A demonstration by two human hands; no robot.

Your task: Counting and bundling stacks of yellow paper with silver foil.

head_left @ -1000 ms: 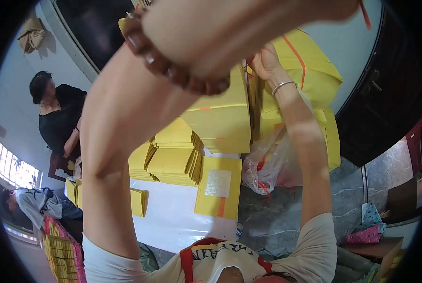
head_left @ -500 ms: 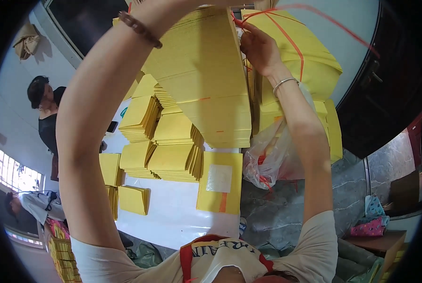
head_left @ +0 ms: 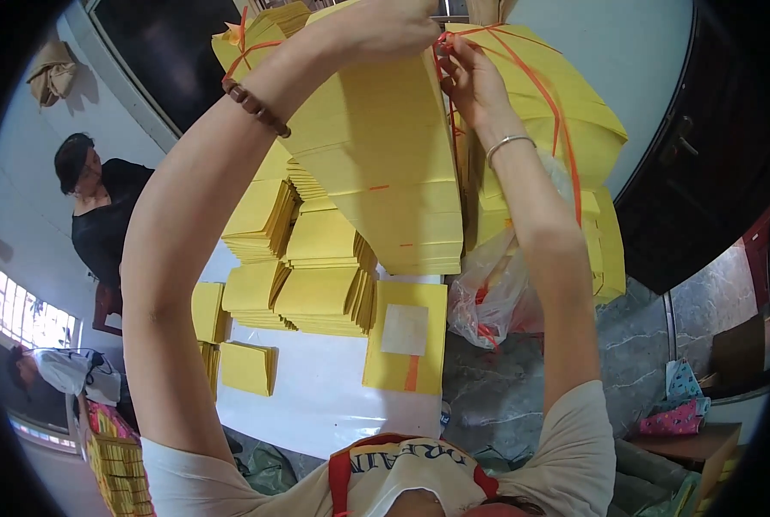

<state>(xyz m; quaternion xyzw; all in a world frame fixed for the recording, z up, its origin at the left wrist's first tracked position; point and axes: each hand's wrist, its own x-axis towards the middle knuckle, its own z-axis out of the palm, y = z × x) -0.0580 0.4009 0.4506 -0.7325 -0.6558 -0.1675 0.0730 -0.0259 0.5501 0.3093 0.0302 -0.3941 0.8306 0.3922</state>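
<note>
At the top of the head view, my left hand (head_left: 394,28) reaches over a tall stack of yellow envelopes (head_left: 394,164). Its fingers are curled in beside a red plastic string (head_left: 443,50); the frame's upper edge cuts part of it off. My right hand (head_left: 478,86) pinches the string at the stack's right edge with thumb and fingertips. The string runs down along that edge. Another red string (head_left: 531,76) lies across a big yellow bundle (head_left: 566,95) to the right.
Smaller yellow stacks (head_left: 320,289) stand on the white table (head_left: 316,414); a yellow packet (head_left: 402,345) lies near its right edge. A clear plastic bag (head_left: 497,289) with red string hangs beside it. Two people sit or stand at left, one in black (head_left: 101,207). A dark door (head_left: 661,189) is at right.
The long loop of red string that swung out to the right has dropped against the right bundle. Both hands stay by the stack's top; my left forearm has shifted right.
</note>
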